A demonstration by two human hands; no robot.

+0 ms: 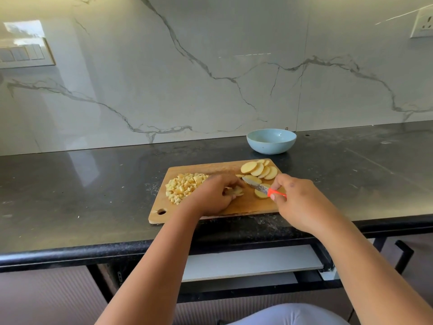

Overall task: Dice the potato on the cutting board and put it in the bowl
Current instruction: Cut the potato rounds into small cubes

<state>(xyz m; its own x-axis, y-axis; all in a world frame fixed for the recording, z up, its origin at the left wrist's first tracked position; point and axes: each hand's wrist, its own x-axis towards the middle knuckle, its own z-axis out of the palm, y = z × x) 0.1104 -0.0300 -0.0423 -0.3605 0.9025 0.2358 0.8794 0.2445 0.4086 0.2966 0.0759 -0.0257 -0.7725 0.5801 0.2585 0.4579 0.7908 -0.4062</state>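
A: From the head view, what do the hands hold?

B: The right hand (296,202) grips the knife (260,187) by its orange handle. The left hand (214,195) curls over some potato pieces (236,191) mid-board, pinning them.

A: And the rest?

B: Diced potato (185,186) is heaped on the left of the cutting board (241,205), uncut potato slices (260,170) sit far right, and the bowl (271,141) beyond holds none.

A: The risk?

B: The blade tip lies near the left fingertips; a slip could nick them. The board also overhangs the counter (70,184) edge slightly, so pressure might tip it.
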